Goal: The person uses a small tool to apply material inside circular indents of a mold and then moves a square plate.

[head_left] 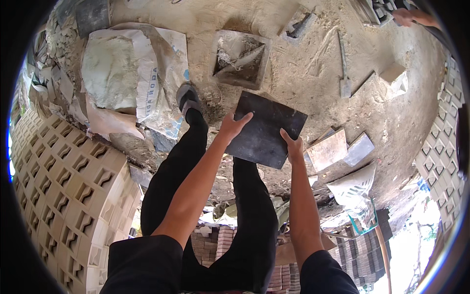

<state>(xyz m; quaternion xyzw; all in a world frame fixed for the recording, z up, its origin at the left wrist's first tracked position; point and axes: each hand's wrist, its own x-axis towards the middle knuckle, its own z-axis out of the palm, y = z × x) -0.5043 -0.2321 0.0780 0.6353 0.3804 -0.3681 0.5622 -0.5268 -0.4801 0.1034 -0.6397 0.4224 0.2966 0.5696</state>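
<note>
Between my two hands is a dark, flat square board, held out over the ground in front of my legs. My left hand grips its left edge, the thumb lying on top. On the right edge my right hand does the same, also with its thumb on the upper face. The fingers of both hands are hidden beneath the board. Just beyond it a square, open-topped box stands on the sandy ground, with greyish remains inside.
Left of my foot lies an opened sack of pale powder. Patterned blocks are stacked at left. Loose flat boards lie at right, near a white sack. A long-handled tool lies farther off. Another person's hand shows top right.
</note>
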